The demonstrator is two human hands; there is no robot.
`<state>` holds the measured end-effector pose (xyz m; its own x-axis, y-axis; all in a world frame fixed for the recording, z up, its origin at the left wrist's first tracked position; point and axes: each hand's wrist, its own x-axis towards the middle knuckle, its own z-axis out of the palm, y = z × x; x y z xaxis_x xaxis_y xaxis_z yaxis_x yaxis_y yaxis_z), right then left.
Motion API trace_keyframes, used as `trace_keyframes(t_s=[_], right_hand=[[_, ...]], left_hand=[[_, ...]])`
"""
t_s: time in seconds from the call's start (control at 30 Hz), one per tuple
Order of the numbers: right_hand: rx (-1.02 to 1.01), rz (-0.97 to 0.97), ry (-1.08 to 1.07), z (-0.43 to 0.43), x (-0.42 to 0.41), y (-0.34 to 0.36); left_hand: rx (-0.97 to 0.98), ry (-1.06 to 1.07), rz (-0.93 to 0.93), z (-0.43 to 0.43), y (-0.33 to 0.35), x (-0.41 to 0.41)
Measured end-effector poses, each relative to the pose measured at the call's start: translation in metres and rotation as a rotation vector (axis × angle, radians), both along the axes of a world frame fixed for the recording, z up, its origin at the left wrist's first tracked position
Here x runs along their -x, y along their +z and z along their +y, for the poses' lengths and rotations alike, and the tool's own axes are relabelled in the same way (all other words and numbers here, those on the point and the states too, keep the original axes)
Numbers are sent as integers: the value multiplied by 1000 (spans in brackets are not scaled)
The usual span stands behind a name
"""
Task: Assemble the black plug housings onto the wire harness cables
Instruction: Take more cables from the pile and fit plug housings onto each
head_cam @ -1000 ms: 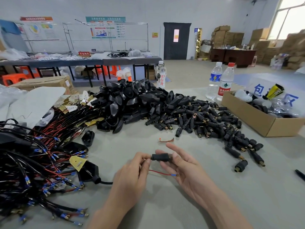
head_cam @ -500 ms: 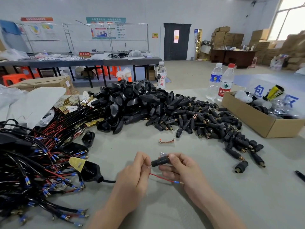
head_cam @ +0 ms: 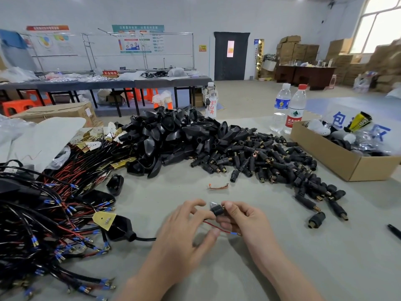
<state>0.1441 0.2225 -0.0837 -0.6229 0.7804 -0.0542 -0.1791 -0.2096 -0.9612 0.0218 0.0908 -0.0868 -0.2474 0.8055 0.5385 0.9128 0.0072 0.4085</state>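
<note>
An open brown cardboard box (head_cam: 338, 158) of mixed packets sits on the right of the grey surface (head_cam: 282, 268), with two clear plastic water bottles (head_cam: 295, 109) just behind it. A small bent copper strip (head_cam: 218, 187) lies alone mid-surface. Orange plastic stools (head_cam: 17, 106) stand beyond.

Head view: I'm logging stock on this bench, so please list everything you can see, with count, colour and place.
Shell housings: heap, black, centre back.
Barrel plugs: heap, black with brass tips, right of the shells.
Wire harnesses: tangled bundle, black and red with blue terminals, left.
Copper clip: one, loose beyond the hands.
Water bottles: three, clear, far table edge.
Cardboard box: one, brown, right, holding mixed items.
Table: one, grey.
Red wire: one, blue terminal, between the hands.
Black plug housing: one, pinched in the right fingers.
Left hand: beside the plug housing, grip hidden.
Right hand: holds the plug housing.
</note>
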Motion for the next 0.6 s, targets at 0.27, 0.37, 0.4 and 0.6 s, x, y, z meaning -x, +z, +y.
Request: trace_keyframes(t_s=[0.27,0.37,0.4,0.6], right_hand=[[56,29,-5,4,2,-6],[67,52,-9,6,2,-7],[63,50,-14,6,2,-7],[120,94,7,9,0,-9]], left_hand=[[-82,-13,15,8,-3,1],[23,-41,108,6,-5,2],[61,-43,150,7,-6,2],[32,7,292,11,-5,-1]])
